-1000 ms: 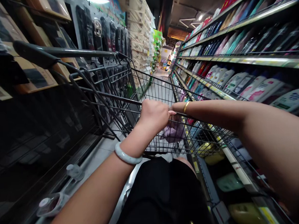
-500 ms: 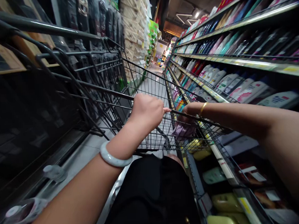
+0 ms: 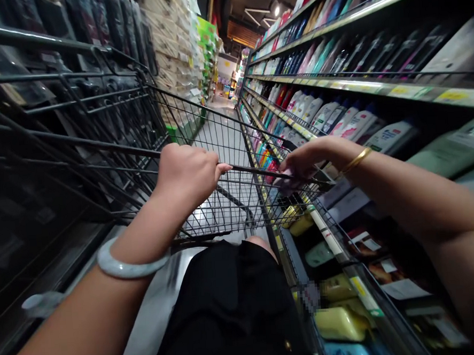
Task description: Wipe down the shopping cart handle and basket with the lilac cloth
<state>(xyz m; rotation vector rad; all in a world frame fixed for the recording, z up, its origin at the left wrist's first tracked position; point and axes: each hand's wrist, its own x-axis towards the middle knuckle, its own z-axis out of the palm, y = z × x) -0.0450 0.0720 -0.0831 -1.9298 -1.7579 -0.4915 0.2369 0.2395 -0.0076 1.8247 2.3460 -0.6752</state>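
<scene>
My left hand [image 3: 188, 172], with a pale stone bangle at the wrist, is closed around the dark rail of a wire shopping cart [image 3: 219, 213]. Its fingers wrap over the rail and the thumb points right. My right hand [image 3: 302, 160], wearing a gold bracelet, reaches over the cart's right-hand end. Its fingers are curled on a crumpled, light purple thing [image 3: 287, 182] behind the rail; the kind is not clear. Part of that purple thing is hidden by the rail and the fingers.
Shelves of shampoo bottles [image 3: 356, 122] rise along the right, close to my right arm. Yellow bottles [image 3: 340, 321] stand on the lowest shelf. Hanging packaged goods [image 3: 107, 99] line the left. The tiled aisle floor [image 3: 226, 127] runs ahead between them.
The view has swung to the right, so the cart and my left hand sit further left. My right hand and the purple thing have risen slightly. Both grips look the same.
</scene>
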